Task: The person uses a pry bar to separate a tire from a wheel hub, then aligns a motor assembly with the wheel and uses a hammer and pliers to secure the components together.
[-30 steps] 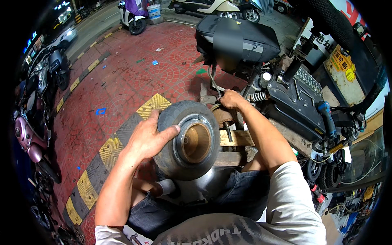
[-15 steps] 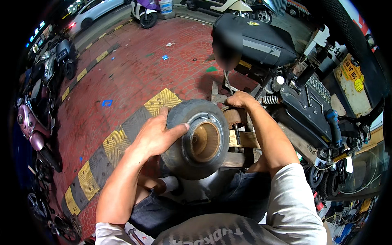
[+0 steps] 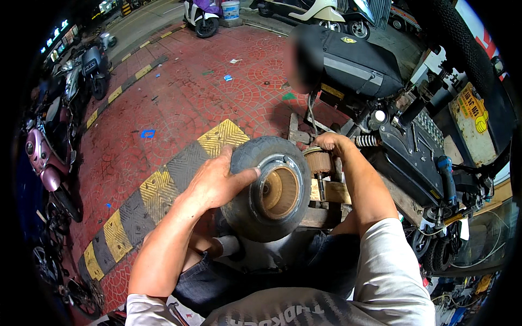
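A small wheel with a black rubber tyre (image 3: pixel 244 217) tilts above my knees. Its open metal hub (image 3: pixel 283 187) faces up and to the right, with a rusty brown inner wall and a valve on the rim. My left hand (image 3: pixel 220 179) grips the tyre's left side, thumb over the sidewall and fingers round the outer tread. Right of the wheel, a copper-brown motor stator (image 3: pixel 319 163) hangs with its dark axle (image 3: pixel 322 187) pointing down. My right hand (image 3: pixel 333 142) is closed at the stator's upper edge, where a cable (image 3: pixel 311 111) comes down; its fingertips are partly hidden.
Below the stator lies a wooden block frame (image 3: pixel 340 193). A partly dismantled scooter (image 3: pixel 402 146) stands close on the right, a blue power tool (image 3: pixel 446 176) resting on it. A yellow-and-black ramp strip (image 3: pixel 157 190) crosses the red paving. Motorbikes (image 3: pixel 41 146) line the left.
The view has shifted slightly, moving most of the scene a little right and down. Both hands keep their grip; the wheel and stator stay side by side. The white car has left view.
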The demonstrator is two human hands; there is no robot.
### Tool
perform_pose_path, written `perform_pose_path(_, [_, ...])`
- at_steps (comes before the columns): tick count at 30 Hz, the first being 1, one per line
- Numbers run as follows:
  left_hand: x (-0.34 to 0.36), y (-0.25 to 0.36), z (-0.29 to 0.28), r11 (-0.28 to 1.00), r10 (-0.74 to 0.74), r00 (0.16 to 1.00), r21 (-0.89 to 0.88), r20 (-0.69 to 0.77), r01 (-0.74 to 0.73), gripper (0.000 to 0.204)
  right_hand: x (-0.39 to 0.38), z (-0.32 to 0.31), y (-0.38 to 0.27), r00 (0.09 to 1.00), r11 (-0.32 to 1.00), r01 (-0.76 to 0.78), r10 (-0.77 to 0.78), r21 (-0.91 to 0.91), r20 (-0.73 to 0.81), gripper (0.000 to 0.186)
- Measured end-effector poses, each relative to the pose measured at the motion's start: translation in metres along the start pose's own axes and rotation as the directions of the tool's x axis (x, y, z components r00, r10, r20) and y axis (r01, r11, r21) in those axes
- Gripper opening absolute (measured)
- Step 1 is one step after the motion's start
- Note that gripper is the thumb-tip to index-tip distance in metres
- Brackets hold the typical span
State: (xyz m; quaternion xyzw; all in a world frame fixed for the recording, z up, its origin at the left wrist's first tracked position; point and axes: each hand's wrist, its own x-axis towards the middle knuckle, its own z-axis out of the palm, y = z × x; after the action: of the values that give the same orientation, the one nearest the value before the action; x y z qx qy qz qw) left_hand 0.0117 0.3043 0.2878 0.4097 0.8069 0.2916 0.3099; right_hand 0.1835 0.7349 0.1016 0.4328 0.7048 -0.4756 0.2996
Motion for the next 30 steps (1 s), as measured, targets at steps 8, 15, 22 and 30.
perform_pose_path(8, [0.004, -0.033, 0.009, 0.987, -0.053, 0.999, -0.15, -0.003, 0.052, 0.129, -0.017, 0.015, -0.003, 0.969, 0.982, 0.098, -0.057, 0.161, -0.239, 0.022])
perform_pose_path(15, [0.011, -0.066, 0.019, 0.903, -0.234, 0.971, -0.38, -0.041, 0.202, 0.124, -0.059, 0.028, -0.017, 0.842, 0.926, 0.377, -0.332, 0.023, -0.425, 0.034])
perform_pose_path(22, [0.015, -0.082, 0.023, 0.894, -0.198, 0.98, -0.416, -0.033, 0.167, 0.123, -0.135, 0.043, -0.046, 0.854, 0.906, 0.405, -0.328, 0.121, -0.405, 0.032])
perform_pose_path(30, [0.015, -0.086, 0.021, 0.878, -0.221, 0.975, -0.439, -0.014, 0.192, 0.127, -0.164, 0.043, -0.037, 0.714, 0.542, 0.699, -0.566, 0.467, -0.411, 0.019])
